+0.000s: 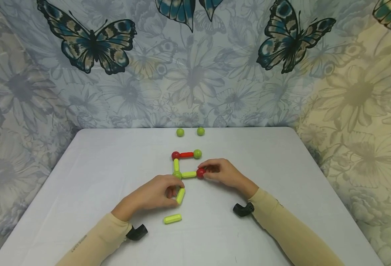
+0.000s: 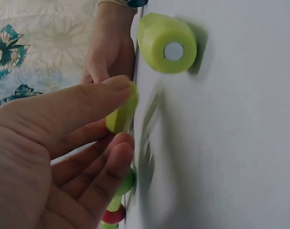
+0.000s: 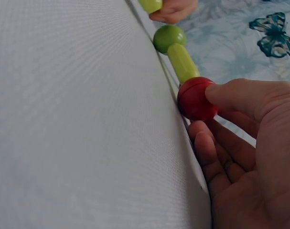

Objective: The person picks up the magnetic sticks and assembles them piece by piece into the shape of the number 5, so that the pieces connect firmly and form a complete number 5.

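My left hand (image 1: pixel 155 194) pinches a yellow-green magnetic rod (image 1: pixel 180 196) between thumb and fingers, just above the table. Close beyond that rod is a green ball (image 1: pixel 177 174), part of a joined figure. From this ball one yellow-green rod (image 1: pixel 189 174) runs right to a red ball (image 1: pixel 200 173), which my right hand (image 1: pixel 223 171) grips by thumb and fingers. Another yellow-green rod (image 1: pixel 176 165) leads back to a second red ball (image 1: pixel 175 155). A red rod (image 1: pixel 186 155) joins that to another green ball (image 1: pixel 197 154).
A loose yellow-green rod (image 1: pixel 172 219) lies in front of my left hand; its pale round end (image 2: pixel 173 51) faces the left wrist camera. Two loose green balls (image 1: pixel 180 132) sit at the far edge of the white table (image 1: pixel 265 159), before a butterfly-patterned backdrop (image 1: pixel 195 74).
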Motion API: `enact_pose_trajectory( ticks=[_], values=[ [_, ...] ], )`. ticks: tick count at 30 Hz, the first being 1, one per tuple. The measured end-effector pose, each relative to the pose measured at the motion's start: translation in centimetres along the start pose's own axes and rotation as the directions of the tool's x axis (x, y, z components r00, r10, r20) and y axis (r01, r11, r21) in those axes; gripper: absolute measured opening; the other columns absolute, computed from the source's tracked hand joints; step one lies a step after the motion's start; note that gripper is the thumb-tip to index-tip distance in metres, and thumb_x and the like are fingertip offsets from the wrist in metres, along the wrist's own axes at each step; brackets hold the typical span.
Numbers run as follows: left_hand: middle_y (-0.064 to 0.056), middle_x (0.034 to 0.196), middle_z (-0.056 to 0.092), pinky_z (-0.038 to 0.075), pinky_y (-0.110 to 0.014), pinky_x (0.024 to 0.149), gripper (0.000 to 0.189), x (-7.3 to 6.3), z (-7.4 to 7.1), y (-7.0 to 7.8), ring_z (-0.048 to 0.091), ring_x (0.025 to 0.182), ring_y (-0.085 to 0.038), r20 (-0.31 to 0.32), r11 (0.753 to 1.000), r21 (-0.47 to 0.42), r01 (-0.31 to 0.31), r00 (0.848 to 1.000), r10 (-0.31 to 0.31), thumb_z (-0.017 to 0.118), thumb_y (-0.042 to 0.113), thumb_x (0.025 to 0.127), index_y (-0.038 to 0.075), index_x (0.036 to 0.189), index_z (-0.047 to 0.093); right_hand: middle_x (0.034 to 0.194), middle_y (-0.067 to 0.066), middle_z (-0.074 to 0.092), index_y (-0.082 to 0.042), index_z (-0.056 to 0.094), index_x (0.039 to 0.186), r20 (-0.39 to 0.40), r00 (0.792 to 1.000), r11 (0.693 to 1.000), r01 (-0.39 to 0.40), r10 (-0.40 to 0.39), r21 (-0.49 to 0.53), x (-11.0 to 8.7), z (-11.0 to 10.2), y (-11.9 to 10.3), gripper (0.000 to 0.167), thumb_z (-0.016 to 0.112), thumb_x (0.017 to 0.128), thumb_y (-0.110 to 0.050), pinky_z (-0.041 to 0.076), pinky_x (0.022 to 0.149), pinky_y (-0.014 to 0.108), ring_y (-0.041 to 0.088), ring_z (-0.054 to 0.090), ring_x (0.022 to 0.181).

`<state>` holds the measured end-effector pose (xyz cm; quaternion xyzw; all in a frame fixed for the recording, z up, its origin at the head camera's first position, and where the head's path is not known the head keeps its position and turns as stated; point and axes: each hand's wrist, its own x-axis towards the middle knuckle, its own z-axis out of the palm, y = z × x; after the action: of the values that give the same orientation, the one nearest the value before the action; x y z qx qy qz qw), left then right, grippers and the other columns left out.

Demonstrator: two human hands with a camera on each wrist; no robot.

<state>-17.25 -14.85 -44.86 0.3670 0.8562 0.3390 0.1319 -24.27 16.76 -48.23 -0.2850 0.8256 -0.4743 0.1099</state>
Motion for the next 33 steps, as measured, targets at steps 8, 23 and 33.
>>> enact_pose_trajectory(
  ticks=[8,23,33],
  values=[
    [0.007,0.106,0.068,0.057,-0.032,0.088,0.043,0.6,0.7,0.9,0.067,0.094,-0.010,-0.146,0.998,-0.064,0.027,0.989,-0.036,0.094,0.019,0.088,0.011,0.124,0.074,0.113,-0.004,0.077,-0.017,0.081,0.125,-0.002,1.000,1.000,0.010,-0.010,0.012,0.2,0.1,0.2,0.027,0.082,0.098,-0.012,0.056,0.086,0.032,0.021,0.068,0.097],
    [0.004,0.109,0.066,0.056,-0.032,0.087,0.045,3.5,3.0,3.0,0.064,0.096,-0.011,-0.218,0.986,-0.092,0.141,0.963,-0.158,0.091,0.017,0.090,0.006,0.129,0.072,0.107,-0.004,0.077,-0.017,0.081,0.124,-0.015,1.000,1.000,0.003,-0.003,0.010,0.1,0.2,0.1,0.026,0.083,0.098,-0.013,0.055,0.083,0.031,0.021,0.067,0.093],
    [0.001,0.109,0.066,0.056,-0.031,0.086,0.045,4.9,3.3,3.4,0.064,0.095,-0.013,-0.226,0.981,-0.090,0.175,0.955,-0.191,0.092,0.018,0.090,0.006,0.129,0.073,0.108,-0.005,0.077,-0.016,0.081,0.124,-0.009,1.000,1.000,0.020,-0.020,0.013,0.1,0.1,0.2,0.026,0.083,0.098,-0.013,0.055,0.082,0.031,0.021,0.068,0.093]
  ],
)
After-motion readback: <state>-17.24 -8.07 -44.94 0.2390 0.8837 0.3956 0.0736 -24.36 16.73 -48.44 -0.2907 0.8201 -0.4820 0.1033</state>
